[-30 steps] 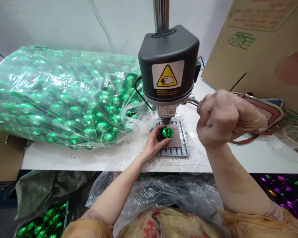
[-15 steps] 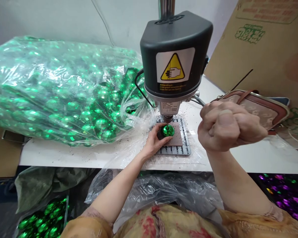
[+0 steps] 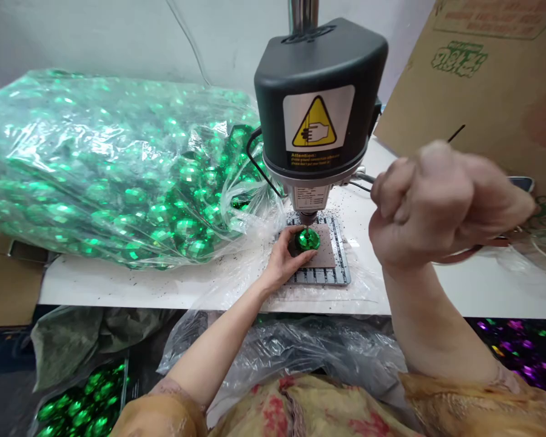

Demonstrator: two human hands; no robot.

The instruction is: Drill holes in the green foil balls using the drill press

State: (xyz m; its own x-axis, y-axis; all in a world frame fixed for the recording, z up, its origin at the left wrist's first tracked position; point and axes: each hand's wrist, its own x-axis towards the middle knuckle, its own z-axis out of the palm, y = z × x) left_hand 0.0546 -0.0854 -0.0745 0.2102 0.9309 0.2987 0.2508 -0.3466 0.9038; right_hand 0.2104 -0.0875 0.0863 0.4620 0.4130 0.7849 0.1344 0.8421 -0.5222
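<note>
A: What was the left hand (image 3: 286,260) doing at that moment?

B: It pinched a faceted green bead (image 3: 308,239) between thumb and fingers, pressing it down on the brown backing pad (image 3: 324,254) that lay on the slotted drill table (image 3: 341,274). The bead sat right under the chuck (image 3: 307,217) of the bench drill (image 3: 319,103), with the bit apparently touching its top; the tip itself was too small to make out.

A: And the right hand (image 3: 430,203)?

B: Closed in a tight fist around the drill's feed lever (image 3: 363,178), of which only a short metal stub showed beside the knuckles. It was blurred, so it looked to be in motion.

A: So which step was this?

B: I judged it to be the drilling stroke itself, the bead clamped by fingers while the lever governed the spindle. Whether the bit was going in or coming out, I couldn't tell.

A: What would the next move have asked for?

B: A steady grip on the bead, fingertips kept clear of the bit, and a smooth lever motion so the bead didn't spin or crack.

A: Anything else around?

B: A big clear bag of green beads (image 3: 109,176) lay on the white table (image 3: 164,285) just left of the drill, a cardboard box (image 3: 482,85) stood to the right, and dark swarf speckled the tabletop.
</note>
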